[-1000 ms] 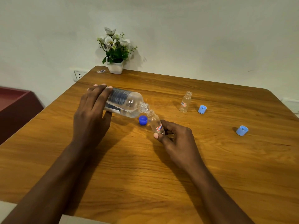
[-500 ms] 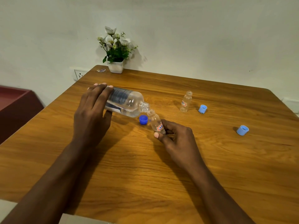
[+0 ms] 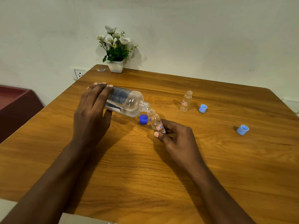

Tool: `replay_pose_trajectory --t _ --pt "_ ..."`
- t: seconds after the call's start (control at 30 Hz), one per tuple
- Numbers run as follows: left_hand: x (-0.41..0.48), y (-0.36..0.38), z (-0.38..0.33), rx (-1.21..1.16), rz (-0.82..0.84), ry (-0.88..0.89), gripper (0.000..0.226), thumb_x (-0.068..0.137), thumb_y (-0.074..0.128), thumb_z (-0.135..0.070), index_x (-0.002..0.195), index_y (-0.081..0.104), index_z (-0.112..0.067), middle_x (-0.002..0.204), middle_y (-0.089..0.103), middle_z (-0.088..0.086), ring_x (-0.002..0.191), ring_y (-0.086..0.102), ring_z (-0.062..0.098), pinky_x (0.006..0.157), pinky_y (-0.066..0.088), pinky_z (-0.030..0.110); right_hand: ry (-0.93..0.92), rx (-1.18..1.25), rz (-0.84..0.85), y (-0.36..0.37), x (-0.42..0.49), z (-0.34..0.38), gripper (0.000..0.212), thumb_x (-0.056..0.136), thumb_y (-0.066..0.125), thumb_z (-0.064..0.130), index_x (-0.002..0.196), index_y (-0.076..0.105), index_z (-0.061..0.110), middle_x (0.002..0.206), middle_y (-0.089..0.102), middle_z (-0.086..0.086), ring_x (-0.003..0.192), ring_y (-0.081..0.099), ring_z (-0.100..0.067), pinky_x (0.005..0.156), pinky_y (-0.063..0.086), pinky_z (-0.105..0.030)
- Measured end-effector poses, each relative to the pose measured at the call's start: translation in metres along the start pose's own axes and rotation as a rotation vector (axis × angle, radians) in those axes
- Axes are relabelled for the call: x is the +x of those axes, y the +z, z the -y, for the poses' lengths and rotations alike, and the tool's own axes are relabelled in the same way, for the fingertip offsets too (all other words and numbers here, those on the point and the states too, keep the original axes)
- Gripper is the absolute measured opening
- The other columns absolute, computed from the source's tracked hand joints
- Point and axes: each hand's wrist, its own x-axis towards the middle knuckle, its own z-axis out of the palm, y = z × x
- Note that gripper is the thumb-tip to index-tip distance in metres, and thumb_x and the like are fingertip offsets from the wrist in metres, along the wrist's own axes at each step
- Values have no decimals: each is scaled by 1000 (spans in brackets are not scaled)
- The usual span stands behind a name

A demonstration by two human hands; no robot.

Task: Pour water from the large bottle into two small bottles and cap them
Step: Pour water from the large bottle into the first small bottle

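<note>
Clear large bottle (image 3: 125,102) tipped in left hand (image 3: 92,110), fingers wrapped around it, mouth touching the small bottle (image 3: 156,121) pinched by right hand (image 3: 176,136) above the table (image 3: 210,167). Tilt slowly so nothing overshoots.

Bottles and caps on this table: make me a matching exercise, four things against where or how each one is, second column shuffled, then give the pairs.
Things
1. large bottle
2. small bottle with the red-edged label
3. second small bottle
4. dark blue cap

States
A. stands upright on the table, open, nobody touching it
B. tipped nearly flat in the left hand, mouth towards another bottle's mouth
C. lies on the table just below the large bottle's neck
D. held tilted in the right hand, mouth up against the large bottle's mouth

Pairs: 1-B, 2-D, 3-A, 4-C
</note>
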Motion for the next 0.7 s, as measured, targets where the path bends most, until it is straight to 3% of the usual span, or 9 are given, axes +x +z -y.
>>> replay_pose_trajectory --t 0.7 --pt "1 0 0 3 6 0 63 74 70 7 133 48 0 134 51 22 129 43 36 106 38 45 6 -6 -1 0 0 0 30 79 63 33 109 66 33 88 73 14 82 67 -4 73 54 -41"
